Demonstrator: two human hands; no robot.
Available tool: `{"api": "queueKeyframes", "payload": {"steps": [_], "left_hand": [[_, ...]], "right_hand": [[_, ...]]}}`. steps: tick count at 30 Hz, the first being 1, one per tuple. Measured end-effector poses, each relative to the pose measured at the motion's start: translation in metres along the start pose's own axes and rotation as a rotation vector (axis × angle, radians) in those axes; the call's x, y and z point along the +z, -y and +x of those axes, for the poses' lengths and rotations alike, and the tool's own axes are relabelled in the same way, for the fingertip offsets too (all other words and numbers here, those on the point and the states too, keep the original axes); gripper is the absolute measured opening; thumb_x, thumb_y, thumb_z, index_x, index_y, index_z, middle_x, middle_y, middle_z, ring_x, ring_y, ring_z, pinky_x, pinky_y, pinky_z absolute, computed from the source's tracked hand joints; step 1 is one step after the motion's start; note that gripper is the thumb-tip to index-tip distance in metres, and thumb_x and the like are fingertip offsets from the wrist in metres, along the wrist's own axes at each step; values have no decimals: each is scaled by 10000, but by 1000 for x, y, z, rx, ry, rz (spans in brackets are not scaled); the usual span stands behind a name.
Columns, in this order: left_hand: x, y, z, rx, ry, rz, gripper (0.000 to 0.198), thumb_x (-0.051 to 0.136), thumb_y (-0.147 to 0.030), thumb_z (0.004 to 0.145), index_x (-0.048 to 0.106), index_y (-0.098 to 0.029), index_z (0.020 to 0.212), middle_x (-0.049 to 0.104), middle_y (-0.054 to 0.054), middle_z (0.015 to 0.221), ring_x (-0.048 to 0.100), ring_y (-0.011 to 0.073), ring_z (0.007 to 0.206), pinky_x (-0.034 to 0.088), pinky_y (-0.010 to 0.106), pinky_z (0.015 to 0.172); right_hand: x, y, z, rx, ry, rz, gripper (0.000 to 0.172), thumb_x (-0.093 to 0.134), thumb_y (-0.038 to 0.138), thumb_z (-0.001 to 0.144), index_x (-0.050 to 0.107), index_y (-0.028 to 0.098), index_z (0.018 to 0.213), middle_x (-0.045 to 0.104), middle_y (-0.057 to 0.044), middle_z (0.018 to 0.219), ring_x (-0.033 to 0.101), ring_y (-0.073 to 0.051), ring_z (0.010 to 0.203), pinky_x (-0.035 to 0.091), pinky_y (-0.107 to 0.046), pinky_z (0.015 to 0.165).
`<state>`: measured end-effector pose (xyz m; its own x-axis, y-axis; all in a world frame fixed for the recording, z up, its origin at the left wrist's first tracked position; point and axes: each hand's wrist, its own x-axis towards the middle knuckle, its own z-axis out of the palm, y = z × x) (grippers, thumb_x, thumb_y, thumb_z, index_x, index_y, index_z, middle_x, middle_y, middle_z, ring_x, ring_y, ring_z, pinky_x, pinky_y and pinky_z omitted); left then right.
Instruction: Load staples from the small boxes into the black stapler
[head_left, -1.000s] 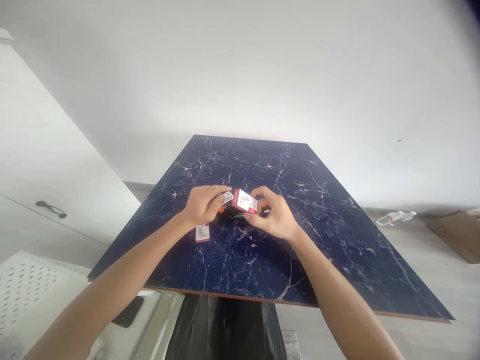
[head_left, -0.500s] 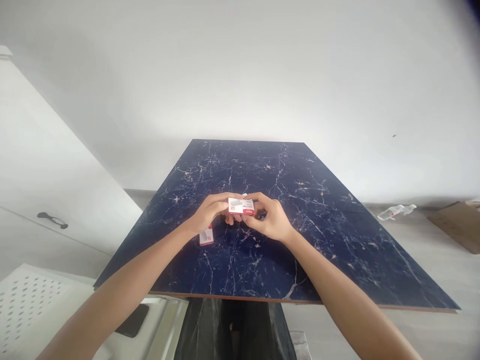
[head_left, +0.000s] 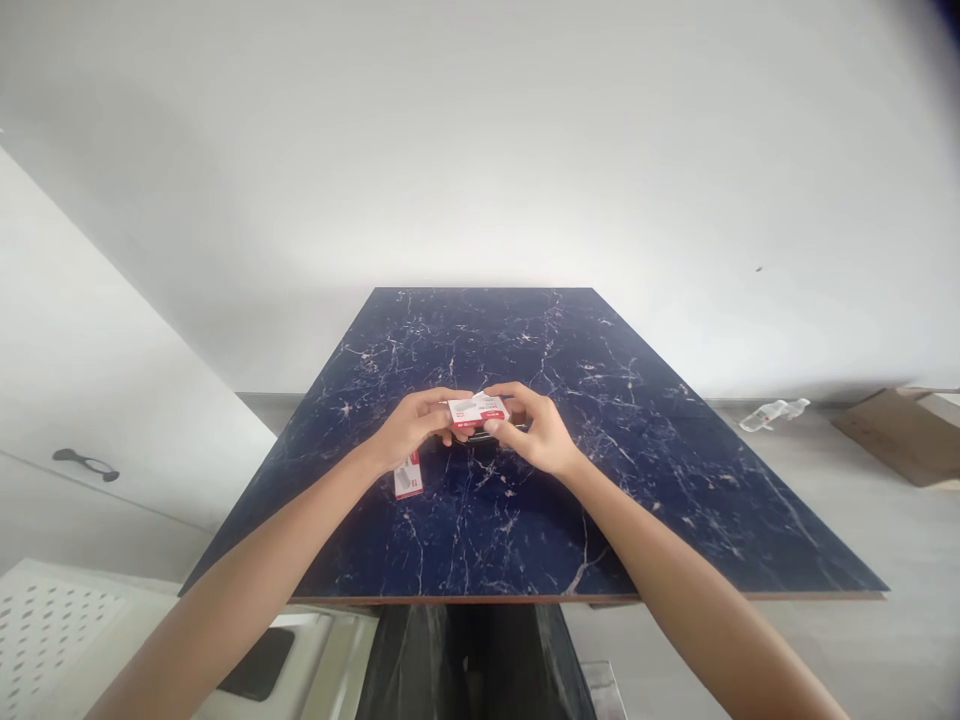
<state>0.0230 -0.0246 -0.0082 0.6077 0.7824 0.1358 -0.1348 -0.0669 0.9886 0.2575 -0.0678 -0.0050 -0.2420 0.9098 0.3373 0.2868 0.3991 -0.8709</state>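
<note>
- One small red-and-white rectangular carton [head_left: 478, 411]: held over the dark-blue marbled tabletop [head_left: 480, 340], long axis roughly left to right.
- Left hand [head_left: 409, 430]: gripping its left end.
- Right hand [head_left: 541, 430]: gripping its right end, equally near.

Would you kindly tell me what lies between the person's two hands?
In the head view, a red-white box sits between the left hand and right hand, touched by both; part of a dark thing shows below.
</note>
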Motion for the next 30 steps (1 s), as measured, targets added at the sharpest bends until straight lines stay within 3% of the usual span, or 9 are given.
{"api": "queueKeyframes", "payload": {"steps": [3,7,13,19,22,26,30], "left_hand": [[0,-1,0,76,3,105,399,726,-325,878,682,-196,1254,770,96,952,708,191,796,558,283,657],[5,2,1,100,-48,202,424,740,-362,859,687,-206,1249,763,104,1067,699,205,855,585,292,649],[11,8,0,159,-178,335,371,695,-379,886,720,-221,1221,755,110,1127,718,224,859,587,305,648],[6,10,-1,274,-344,455,248,657,-307,895,758,-216,1103,760,95,1098,719,250,957,577,338,769],[5,8,-2,274,-342,462,250,650,-308,892,746,-207,1100,761,98,1075,717,258,973,576,340,770],[7,5,-3,277,-315,460,240,661,-303,886,730,-205,1094,761,100,1051,723,250,933,575,336,752],[10,4,-4,279,-295,471,236,671,-303,886,725,-214,1097,755,99,1071,720,250,944,579,351,778]], "right_hand": [[-1,2,1,23,-40,133,422,528,540,954,578,223,1227,640,17,664,628,-159,568,545,-299,594],[-2,1,4,18,-99,101,348,569,499,943,592,226,1158,640,18,668,622,-152,563,543,-288,585],[-7,-2,5,-19,-122,118,425,568,451,950,558,234,1316,680,5,708,649,-167,607,560,-304,615],[-10,-3,8,-16,-172,97,263,541,428,965,643,214,1079,707,-26,743,672,-172,620,566,-308,626],[-10,-3,7,-19,-172,92,239,511,409,982,629,217,1061,702,-20,748,670,-168,623,554,-304,626],[-8,1,4,-93,-135,-25,269,549,397,969,592,238,1182,716,-25,859,666,-162,635,530,-298,626],[-6,4,3,-126,-190,-98,287,555,354,961,573,246,1226,714,-24,887,642,-148,593,514,-291,597]]}}
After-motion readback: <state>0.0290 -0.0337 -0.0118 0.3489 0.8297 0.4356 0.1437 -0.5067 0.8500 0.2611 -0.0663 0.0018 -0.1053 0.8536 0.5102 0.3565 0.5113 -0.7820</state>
